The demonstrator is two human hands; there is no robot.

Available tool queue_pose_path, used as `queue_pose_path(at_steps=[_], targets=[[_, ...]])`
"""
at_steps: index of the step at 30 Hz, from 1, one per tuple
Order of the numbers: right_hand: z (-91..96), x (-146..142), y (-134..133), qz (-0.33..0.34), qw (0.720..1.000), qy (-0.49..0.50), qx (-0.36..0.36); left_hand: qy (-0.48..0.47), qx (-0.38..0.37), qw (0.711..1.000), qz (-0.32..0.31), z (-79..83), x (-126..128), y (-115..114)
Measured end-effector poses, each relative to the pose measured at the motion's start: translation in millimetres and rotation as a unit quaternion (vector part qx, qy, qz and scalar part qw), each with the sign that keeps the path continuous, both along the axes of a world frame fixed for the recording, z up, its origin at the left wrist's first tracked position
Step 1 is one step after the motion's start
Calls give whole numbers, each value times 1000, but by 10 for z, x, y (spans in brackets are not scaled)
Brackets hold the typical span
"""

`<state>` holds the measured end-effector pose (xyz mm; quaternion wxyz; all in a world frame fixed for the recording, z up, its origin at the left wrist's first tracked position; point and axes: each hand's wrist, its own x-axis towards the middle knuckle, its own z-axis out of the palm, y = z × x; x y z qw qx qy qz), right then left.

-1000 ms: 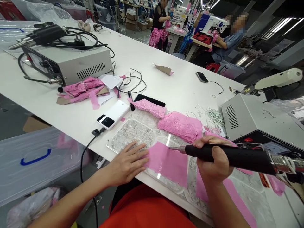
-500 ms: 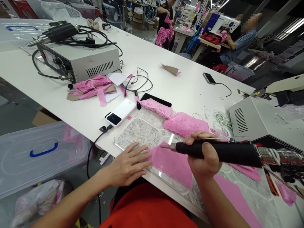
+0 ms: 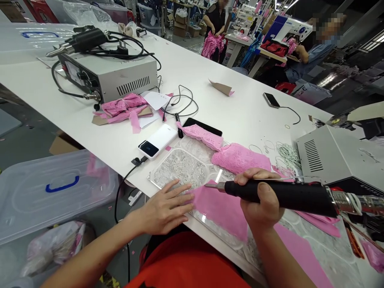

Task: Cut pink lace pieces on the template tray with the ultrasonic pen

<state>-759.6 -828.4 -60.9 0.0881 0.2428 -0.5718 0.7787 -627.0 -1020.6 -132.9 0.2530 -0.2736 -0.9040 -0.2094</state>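
At the near edge of the white table (image 3: 114,132), the left hand (image 3: 168,210) lies flat, fingers slightly spread, fingertips resting on the left edge of a pink cloth (image 3: 223,214). The right hand (image 3: 264,200) wraps its fingers around the black handle of a tool (image 3: 295,197), the thumb pressed along its side. The tool's metal tip points left, over the cloth's upper left part; whether it touches cannot be told. The cloth lies flat on a clear board (image 3: 180,167), and another pink piece (image 3: 303,256) spreads beyond the right forearm.

Just past the cloth sit two pieces of pink lace, one wide (image 3: 241,157) and one narrow (image 3: 204,136), the narrow one partly over a black tablet (image 3: 207,126). A white power bank (image 3: 162,139) lies to their left, a tangle of pale string (image 3: 288,155) to the right, beside a grey box (image 3: 336,160).

Farther back, a bundle of pink lace (image 3: 123,106) rests against another grey box (image 3: 129,78) with a second tool (image 3: 90,40) on top. A phone (image 3: 271,100) lies near the table's far edge. Beyond, one person (image 3: 216,20) stands holding pink fabric (image 3: 213,45), and another (image 3: 319,56) sits at a sewing machine (image 3: 288,30).
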Motion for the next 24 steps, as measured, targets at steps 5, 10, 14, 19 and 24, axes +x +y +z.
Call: queue_pose_path(at_steps=[5, 10, 14, 19, 24], targets=[[7, 19, 10, 7, 1000, -5, -9, 7, 6, 1000, -4, 11, 16, -1], [13, 86, -4, 40, 999, -4, -12, 22, 25, 999, -5, -16, 79, -15], [-10, 113, -37, 45, 999, 3, -6, 19, 28, 999, 3, -42, 126, -29], [-16, 117, -46, 39, 999, 3, 8, 15, 26, 1000, 9, -62, 145, -39], [5, 165, -89, 55, 998, 3, 0, 16, 17, 1000, 7, -78, 150, -51]])
